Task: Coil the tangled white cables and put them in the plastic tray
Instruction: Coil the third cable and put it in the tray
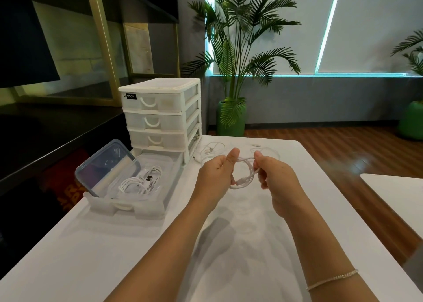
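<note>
My left hand (216, 175) and right hand (275, 175) pinch a half-wound cable (243, 179); coiled ones lie in the tray (128, 206) to my left, loose cables (211, 150) beyond.

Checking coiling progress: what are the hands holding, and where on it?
Both hold one white cable, looped between them: the left hand pinches the loop's left side, the right hand its right side.

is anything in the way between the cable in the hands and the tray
Nothing visible. Both the left hand and right hand hold the cable over the table; the tray lies open to their left, a lid leaning in its far-left end.
</note>
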A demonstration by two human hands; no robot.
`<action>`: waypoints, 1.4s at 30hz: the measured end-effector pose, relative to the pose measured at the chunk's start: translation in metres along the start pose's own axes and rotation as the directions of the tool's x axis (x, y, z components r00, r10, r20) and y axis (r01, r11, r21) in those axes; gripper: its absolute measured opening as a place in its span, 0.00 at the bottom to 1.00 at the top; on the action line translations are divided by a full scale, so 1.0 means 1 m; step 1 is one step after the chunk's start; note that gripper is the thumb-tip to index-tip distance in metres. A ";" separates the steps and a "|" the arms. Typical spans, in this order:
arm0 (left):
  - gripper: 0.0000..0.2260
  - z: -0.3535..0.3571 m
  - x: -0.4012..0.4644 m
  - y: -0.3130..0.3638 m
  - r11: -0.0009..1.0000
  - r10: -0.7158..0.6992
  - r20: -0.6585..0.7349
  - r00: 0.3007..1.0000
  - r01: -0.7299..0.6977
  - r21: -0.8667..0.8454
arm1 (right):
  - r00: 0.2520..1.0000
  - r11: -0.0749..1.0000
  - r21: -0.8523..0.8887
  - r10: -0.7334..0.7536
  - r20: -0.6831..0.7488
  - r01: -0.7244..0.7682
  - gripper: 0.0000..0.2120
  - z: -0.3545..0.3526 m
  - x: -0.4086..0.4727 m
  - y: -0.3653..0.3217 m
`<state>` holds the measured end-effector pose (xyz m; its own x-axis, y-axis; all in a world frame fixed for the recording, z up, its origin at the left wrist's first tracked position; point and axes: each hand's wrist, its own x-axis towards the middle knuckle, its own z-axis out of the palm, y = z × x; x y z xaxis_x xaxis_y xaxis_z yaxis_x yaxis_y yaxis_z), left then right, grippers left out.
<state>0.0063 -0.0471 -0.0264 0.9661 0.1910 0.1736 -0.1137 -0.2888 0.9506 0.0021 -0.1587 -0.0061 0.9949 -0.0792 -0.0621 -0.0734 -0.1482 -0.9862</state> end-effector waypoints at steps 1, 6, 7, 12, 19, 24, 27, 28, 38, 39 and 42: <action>0.22 0.000 0.000 0.000 0.999 0.027 -0.003 1.000 -0.027 0.028 | 1.000 1.000 0.026 0.015 -0.020 -0.015 0.19 0.000 0.001 -0.001; 0.21 -0.005 0.000 -0.003 0.991 0.115 -0.017 0.993 -0.114 0.071 | 0.993 0.971 0.208 0.122 -0.002 -0.119 0.18 -0.005 0.000 -0.002; 0.21 -0.004 -0.001 -0.003 0.996 0.091 -0.011 0.996 -0.090 0.009 | 0.992 0.961 0.248 0.126 0.012 -0.125 0.17 -0.005 -0.001 -0.002; 0.19 0.006 -0.002 0.002 0.965 -0.098 0.057 0.994 0.109 -0.237 | 0.988 0.955 0.262 0.150 -0.033 -0.137 0.15 0.003 -0.001 -0.001; 0.20 0.014 -0.009 0.005 0.943 -0.121 0.131 0.984 0.155 -0.295 | 0.961 0.796 0.560 0.278 0.003 -0.232 0.14 -0.002 0.001 0.002; 0.19 0.018 -0.011 0.005 0.874 -0.082 0.234 0.969 0.183 -0.451 | 0.957 0.743 0.625 0.288 0.023 -0.238 0.16 -0.006 0.005 0.001; 0.17 0.017 -0.012 0.003 0.854 -0.022 0.296 0.955 0.172 -0.492 | 0.959 0.747 0.622 0.283 0.021 -0.234 0.15 -0.010 0.007 0.002; 0.16 0.015 -0.012 0.002 0.873 0.002 0.313 0.950 0.150 -0.463 | 0.958 0.755 0.612 0.286 0.016 -0.235 0.15 -0.011 0.007 0.002; 0.07 -0.006 -0.007 -0.001 0.976 0.012 0.542 0.840 0.108 -0.190 | 0.977 0.923 0.333 0.213 -0.020 -0.195 0.10 -0.014 0.005 0.003; 0.05 -0.006 -0.007 0.001 0.984 0.004 0.530 0.848 0.092 -0.155 | 0.981 0.941 0.286 0.194 -0.024 -0.180 0.09 -0.013 0.005 0.004; 0.05 -0.005 -0.007 0.003 0.994 0.035 0.486 0.873 0.021 -0.109 | 0.991 0.985 0.122 0.126 -0.034 -0.121 0.11 -0.007 0.006 0.009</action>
<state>-0.0024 -0.0441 -0.0236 0.9522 -0.2996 0.0593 -0.1176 -0.1807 0.9765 0.0065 -0.1676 -0.0147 0.9748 -0.1309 -0.1806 -0.1842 -0.0160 -0.9828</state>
